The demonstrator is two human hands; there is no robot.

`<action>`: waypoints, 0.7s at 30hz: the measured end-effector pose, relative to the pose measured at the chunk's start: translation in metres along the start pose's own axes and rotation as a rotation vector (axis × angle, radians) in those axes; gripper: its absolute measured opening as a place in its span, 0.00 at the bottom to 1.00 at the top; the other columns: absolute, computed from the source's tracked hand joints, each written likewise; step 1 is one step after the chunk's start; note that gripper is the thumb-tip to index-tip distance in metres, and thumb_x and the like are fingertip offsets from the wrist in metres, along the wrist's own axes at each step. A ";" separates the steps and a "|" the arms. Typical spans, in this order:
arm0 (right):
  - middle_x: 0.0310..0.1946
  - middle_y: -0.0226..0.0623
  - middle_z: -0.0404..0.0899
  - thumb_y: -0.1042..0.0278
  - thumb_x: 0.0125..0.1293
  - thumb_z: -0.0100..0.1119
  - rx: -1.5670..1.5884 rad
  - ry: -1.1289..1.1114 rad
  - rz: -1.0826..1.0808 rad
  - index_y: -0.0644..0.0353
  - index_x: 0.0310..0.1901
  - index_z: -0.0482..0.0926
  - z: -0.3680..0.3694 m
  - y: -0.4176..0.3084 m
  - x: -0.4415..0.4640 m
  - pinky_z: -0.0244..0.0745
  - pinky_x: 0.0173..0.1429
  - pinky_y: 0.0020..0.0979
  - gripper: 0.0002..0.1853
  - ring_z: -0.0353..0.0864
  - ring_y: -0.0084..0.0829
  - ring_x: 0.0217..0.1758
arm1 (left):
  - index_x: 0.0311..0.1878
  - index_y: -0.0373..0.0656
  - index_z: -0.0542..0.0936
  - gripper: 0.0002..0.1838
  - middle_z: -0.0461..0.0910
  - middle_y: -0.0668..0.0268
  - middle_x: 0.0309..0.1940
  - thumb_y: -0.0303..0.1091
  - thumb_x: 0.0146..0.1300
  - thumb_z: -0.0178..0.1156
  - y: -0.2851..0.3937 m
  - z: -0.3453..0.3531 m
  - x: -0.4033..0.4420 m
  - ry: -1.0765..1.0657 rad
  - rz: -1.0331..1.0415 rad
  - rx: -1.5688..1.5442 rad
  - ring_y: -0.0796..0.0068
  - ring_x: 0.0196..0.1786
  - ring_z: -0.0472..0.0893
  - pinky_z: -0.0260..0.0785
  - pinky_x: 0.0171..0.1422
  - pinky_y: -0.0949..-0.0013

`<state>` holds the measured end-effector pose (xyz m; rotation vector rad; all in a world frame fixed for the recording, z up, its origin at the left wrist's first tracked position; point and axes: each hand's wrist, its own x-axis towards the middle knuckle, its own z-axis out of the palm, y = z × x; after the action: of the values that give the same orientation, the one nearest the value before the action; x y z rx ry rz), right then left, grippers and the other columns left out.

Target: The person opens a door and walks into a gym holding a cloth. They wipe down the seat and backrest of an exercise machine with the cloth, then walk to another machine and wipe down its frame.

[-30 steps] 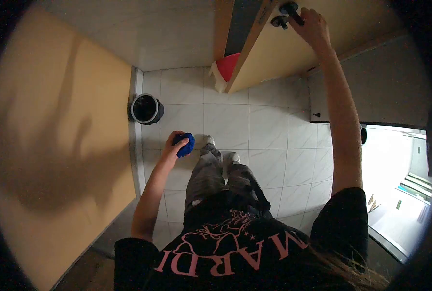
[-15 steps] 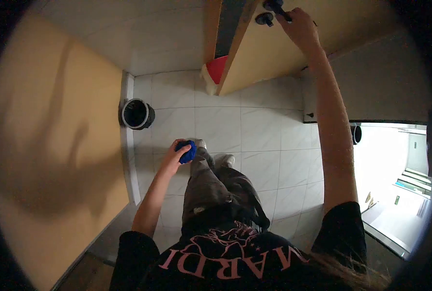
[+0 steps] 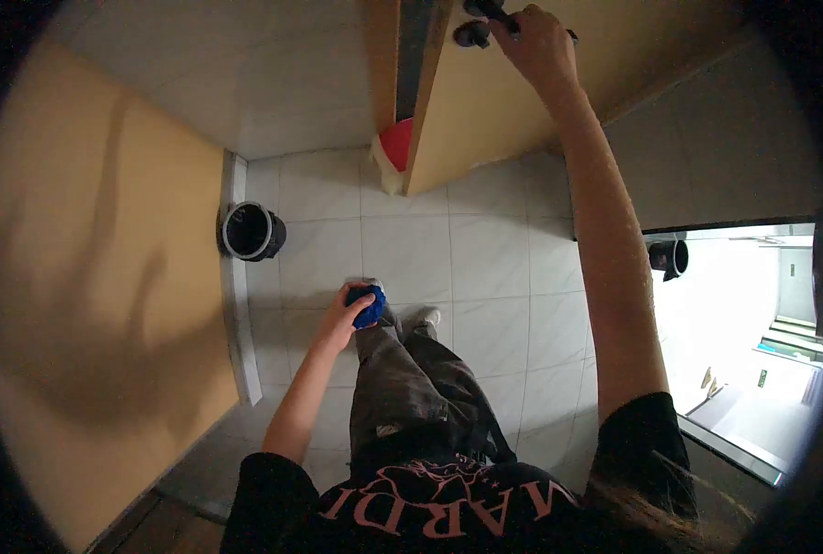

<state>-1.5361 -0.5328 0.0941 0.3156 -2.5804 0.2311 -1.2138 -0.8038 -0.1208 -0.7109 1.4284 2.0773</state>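
My left hand (image 3: 345,319) is closed around a blue crumpled bundle (image 3: 368,307), soft-looking and small. I hold it in front of my legs, above the floor; its exact kind does not show. My right arm reaches far forward, and my right hand (image 3: 539,46) grips the dark door handle (image 3: 502,17) near the top of the view. Some of the handle is hidden behind the fingers. A round dark lock knob (image 3: 472,35) sits beside it. The wooden door (image 3: 513,120) stands partly open, with a dark gap along its left edge.
A red container with a pale bag (image 3: 397,146) shows at the bottom of the door gap. A black bin (image 3: 253,231) stands by the left wooden panel (image 3: 153,249). At right, a bright mirror-like surface (image 3: 707,323) shows another black bin (image 3: 670,258). White floor tiles (image 3: 490,249) lie underfoot.
The view has shifted, so the door and my right hand appear farther left. My left hand sits slightly lower and to the right, with the same blue bundle. Both holds are unchanged.
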 end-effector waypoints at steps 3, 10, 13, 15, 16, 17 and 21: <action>0.42 0.50 0.73 0.55 0.55 0.56 0.060 -0.098 0.110 0.64 0.34 0.78 -0.015 -0.014 -0.019 0.68 0.45 0.37 0.18 0.72 0.41 0.46 | 0.44 0.51 0.68 0.21 0.69 0.66 0.40 0.42 0.48 0.64 -0.016 0.002 -0.004 -0.007 -0.030 -0.021 0.72 0.38 0.74 0.73 0.33 0.68; 0.26 0.38 0.73 0.53 0.53 0.55 -0.023 0.165 -0.113 0.59 0.25 0.79 -0.015 -0.002 -0.054 0.73 0.39 0.36 0.16 0.76 0.40 0.33 | 0.41 0.51 0.69 0.21 0.70 0.67 0.38 0.46 0.48 0.63 -0.003 0.011 0.012 -0.064 -0.086 -0.278 0.71 0.37 0.75 0.71 0.35 0.63; 0.26 0.39 0.73 0.54 0.52 0.55 -0.077 0.157 -0.145 0.60 0.24 0.79 -0.016 0.004 -0.066 0.72 0.39 0.36 0.16 0.75 0.40 0.32 | 0.37 0.48 0.71 0.18 0.73 0.69 0.32 0.45 0.47 0.64 0.017 0.028 0.031 -0.058 0.050 -0.231 0.76 0.33 0.76 0.71 0.34 0.68; 0.29 0.39 0.74 0.51 0.53 0.52 -0.066 0.080 -0.137 0.61 0.25 0.79 -0.016 0.007 -0.074 0.72 0.42 0.36 0.18 0.75 0.39 0.37 | 0.34 0.47 0.72 0.16 0.73 0.70 0.29 0.43 0.47 0.64 0.064 0.060 0.006 -0.140 0.179 -0.114 0.79 0.31 0.75 0.70 0.33 0.72; 0.30 0.40 0.74 0.50 0.53 0.51 -0.053 0.051 -0.127 0.61 0.26 0.80 -0.018 0.004 -0.073 0.71 0.44 0.36 0.19 0.74 0.39 0.39 | 0.33 0.47 0.72 0.14 0.73 0.71 0.27 0.42 0.47 0.63 0.076 0.064 0.008 -0.169 0.201 -0.083 0.79 0.30 0.75 0.70 0.33 0.73; 0.30 0.40 0.74 0.51 0.53 0.51 -0.047 0.035 -0.093 0.61 0.26 0.80 -0.018 0.000 -0.073 0.71 0.44 0.36 0.19 0.74 0.39 0.39 | 0.31 0.47 0.72 0.12 0.73 0.72 0.26 0.40 0.48 0.63 0.087 0.066 0.010 -0.197 0.217 -0.053 0.80 0.28 0.75 0.69 0.32 0.74; 0.30 0.40 0.74 0.53 0.52 0.52 0.014 0.050 -0.026 0.62 0.24 0.78 -0.019 -0.008 -0.074 0.70 0.45 0.36 0.18 0.73 0.38 0.39 | 0.28 0.48 0.73 0.07 0.73 0.72 0.24 0.35 0.49 0.61 0.151 0.066 0.041 -0.186 0.284 0.121 0.80 0.25 0.74 0.68 0.30 0.77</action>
<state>-1.4628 -0.5233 0.0728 0.3441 -2.5244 0.2446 -1.3536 -0.7834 -0.0267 -0.2701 1.6053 2.1758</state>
